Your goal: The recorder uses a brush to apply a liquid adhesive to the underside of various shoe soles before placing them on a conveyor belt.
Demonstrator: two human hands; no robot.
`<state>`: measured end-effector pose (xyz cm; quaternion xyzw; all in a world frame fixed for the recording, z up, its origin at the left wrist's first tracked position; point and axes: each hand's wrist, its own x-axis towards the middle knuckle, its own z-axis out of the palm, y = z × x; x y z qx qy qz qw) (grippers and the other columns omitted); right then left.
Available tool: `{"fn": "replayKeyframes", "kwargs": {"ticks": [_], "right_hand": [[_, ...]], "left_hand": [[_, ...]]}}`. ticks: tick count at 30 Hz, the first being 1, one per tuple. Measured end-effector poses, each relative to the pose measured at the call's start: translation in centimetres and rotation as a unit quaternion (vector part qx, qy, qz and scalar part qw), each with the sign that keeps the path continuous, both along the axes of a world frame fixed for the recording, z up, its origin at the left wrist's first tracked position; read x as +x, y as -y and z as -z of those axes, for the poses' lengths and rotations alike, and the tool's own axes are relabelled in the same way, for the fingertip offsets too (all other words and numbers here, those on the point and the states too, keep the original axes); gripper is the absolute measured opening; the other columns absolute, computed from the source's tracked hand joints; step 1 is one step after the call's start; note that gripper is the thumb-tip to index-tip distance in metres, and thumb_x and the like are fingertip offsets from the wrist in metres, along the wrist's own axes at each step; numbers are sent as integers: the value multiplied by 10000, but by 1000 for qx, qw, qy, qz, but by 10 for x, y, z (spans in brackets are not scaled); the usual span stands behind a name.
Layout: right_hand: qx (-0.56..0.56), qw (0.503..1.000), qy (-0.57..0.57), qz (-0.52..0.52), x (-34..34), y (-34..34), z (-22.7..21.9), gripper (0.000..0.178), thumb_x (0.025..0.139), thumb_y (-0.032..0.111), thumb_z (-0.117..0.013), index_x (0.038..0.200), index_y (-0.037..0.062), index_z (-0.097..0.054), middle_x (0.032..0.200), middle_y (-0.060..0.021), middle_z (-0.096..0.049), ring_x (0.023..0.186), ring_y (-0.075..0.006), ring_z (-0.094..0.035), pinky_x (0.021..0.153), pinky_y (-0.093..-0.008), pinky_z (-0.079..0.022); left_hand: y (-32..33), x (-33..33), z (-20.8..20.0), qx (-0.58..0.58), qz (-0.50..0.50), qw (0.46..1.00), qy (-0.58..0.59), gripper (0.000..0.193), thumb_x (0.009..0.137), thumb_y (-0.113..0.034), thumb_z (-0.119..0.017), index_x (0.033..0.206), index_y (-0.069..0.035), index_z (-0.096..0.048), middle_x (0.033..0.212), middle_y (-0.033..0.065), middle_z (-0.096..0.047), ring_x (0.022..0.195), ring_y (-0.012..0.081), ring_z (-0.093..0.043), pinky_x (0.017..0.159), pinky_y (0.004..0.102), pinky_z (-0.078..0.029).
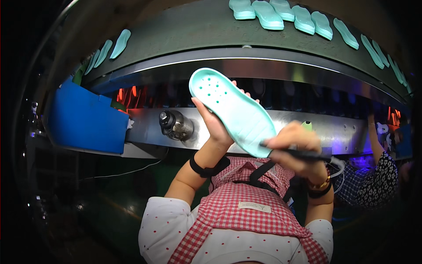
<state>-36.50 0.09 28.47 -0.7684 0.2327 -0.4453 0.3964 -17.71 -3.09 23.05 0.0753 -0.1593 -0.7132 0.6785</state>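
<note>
A mint-green shoe sole (pixel 233 110) lies tilted across the middle of the view, its inner face up, with small dark green dots at the heel end. My left hand (pixel 215 121) grips it from below, thumb along the near edge and fingertips showing past the far edge. Closed around a black-handled tool (pixel 310 155), my right hand (pixel 299 145) is at the sole's other end, by its lower tip. Motion blurs this hand, and the tool's working end is hidden, so its kind and whether it touches the sole cannot be made out.
Along the far belt (pixel 193 42) lie several more mint-green soles (pixel 267 15). A dark bottle (pixel 176 125) stands on the metal ledge (pixel 202 127), left of my left hand. Farther left is a blue panel (pixel 88 116). Another person's arm (pixel 375 136) reaches in at the right.
</note>
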Motion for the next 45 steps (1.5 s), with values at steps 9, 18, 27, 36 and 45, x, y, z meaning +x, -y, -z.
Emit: {"fn": "replayKeyframes", "kwargs": {"ticks": [9,18,27,36,45], "right_hand": [[113,992,38,-32,-26,-1,11,182,676,-37,-665,850,12,-645,863,-99,-650,761,-183,-610,681,-280,-476],[213,964,140,-81,-28,10,37,188,667,-14,-655,854,3,-633,880,-116,-643,1000,-247,-522,928,-385,-350],[437,835,335,-15,-1,-8,43,165,762,29,-583,922,-9,-568,950,-130,-603,910,-189,-574,824,-299,-443],[237,967,90,-37,-18,-1,24,153,728,-33,-609,881,-41,-609,897,-135,-623,783,-153,-595,704,-247,-462],[29,995,8,-97,-33,23,13,153,652,-30,-667,800,-5,-637,825,-128,-647,783,-218,-629,700,-295,-487]], "left_hand": [[2,12,-20,-39,-17,995,91,893,683,-787,-292,1148,-39,-435,1023,134,-515,963,271,-522,933,512,-370],[9,5,-41,-73,-21,985,155,855,716,-756,-322,1168,-36,-413,1036,138,-520,961,274,-534,912,481,-402],[-30,-34,-29,12,15,1000,18,686,854,-559,-281,1318,-54,-290,1230,186,-450,1086,382,-472,930,540,-357],[-11,-25,-23,-7,48,998,50,589,885,-453,-334,1286,-20,-326,1203,182,-476,1054,313,-518,922,466,-404],[-5,-22,-21,-20,55,986,159,576,856,-402,-413,1278,-19,-332,1169,194,-490,1021,316,-535,885,446,-434]]}}
